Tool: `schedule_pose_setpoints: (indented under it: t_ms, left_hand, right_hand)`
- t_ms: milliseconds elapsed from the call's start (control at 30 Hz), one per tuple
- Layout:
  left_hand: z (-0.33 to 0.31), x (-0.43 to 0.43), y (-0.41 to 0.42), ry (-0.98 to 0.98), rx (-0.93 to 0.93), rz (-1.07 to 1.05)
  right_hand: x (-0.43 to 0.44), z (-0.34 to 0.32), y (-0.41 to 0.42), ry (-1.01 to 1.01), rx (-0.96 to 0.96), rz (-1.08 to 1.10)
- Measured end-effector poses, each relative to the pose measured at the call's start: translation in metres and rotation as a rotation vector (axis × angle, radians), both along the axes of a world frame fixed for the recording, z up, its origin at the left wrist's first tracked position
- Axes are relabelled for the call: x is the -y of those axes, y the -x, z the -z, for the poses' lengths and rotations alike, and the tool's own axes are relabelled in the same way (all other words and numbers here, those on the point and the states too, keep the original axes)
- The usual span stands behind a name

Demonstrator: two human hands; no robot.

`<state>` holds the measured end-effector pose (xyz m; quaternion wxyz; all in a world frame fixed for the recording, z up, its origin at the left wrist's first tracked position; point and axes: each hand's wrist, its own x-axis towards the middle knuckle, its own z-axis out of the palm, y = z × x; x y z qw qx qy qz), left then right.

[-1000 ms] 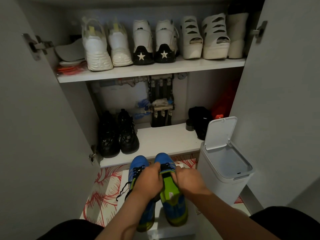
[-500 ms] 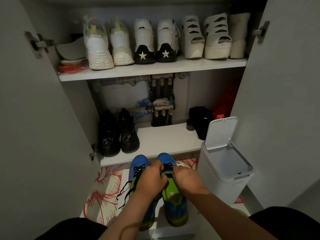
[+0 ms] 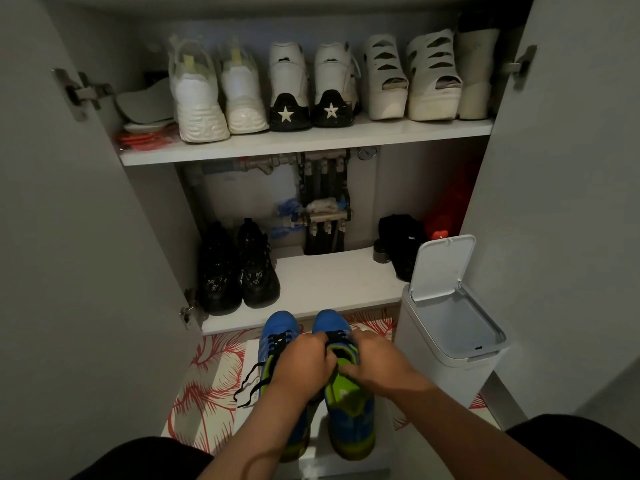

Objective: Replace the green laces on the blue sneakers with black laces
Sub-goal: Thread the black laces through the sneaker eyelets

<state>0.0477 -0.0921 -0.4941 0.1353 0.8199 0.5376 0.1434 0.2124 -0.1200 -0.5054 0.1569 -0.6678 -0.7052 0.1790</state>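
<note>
Both hands meet over the blue sneakers: the left hand (image 3: 300,365) and right hand (image 3: 379,362) curl their fingers onto the upper lacing of the right sneaker (image 3: 349,419), knuckles close together. Whether they pinch a lace is hidden. The laces look thin, soft and limp, and are probably best taken near the tips. The light, flexible shoe likely needs steadying at the tongue or collar. The left sneaker (image 3: 278,323), touching its mate and partly under the left wrist, carries a black lace (image 3: 278,341) whose loose ends trail off the left edge of the low white box (image 3: 250,355) bearing the pair, toes at its far edge. A patterned mat (image 3: 204,382), cupboard shelf (image 3: 329,282) and open bin (image 3: 446,372) surround it.
</note>
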Motion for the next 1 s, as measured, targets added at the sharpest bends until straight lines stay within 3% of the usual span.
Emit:
schedule_pose_setpoints:
  t_ms: [267, 400, 500, 600, 767, 1000]
  left_hand:
    - [0.005, 0.001, 0.006, -0.078, -0.112, 0.089]
    - [0.003, 0.000, 0.012, -0.064, -0.080, 0.097]
    - [-0.005, -0.002, 0.016, -0.116, -0.194, 0.056]
    - [-0.014, -0.004, 0.021, -0.018, -0.280, 0.026]
    - [-0.031, -0.002, 0.024, 0.173, -0.266, 0.074]
    - [-0.033, 0.000, 0.033, 0.228, -0.271, -0.011]
  right_hand:
    - [-0.001, -0.007, -0.001, 0.003, 0.125, -0.003]
    - [-0.001, -0.008, -0.001, 0.040, 0.049, 0.025]
    - [-0.002, -0.012, -0.007, 0.131, -0.053, 0.041]
    - [-0.004, -0.019, -0.017, 0.227, -0.100, 0.042]
    - [-0.007, -0.026, -0.027, 0.333, -0.220, 0.018]
    - [-0.003, -0.029, -0.034, 0.354, -0.345, 0.086]
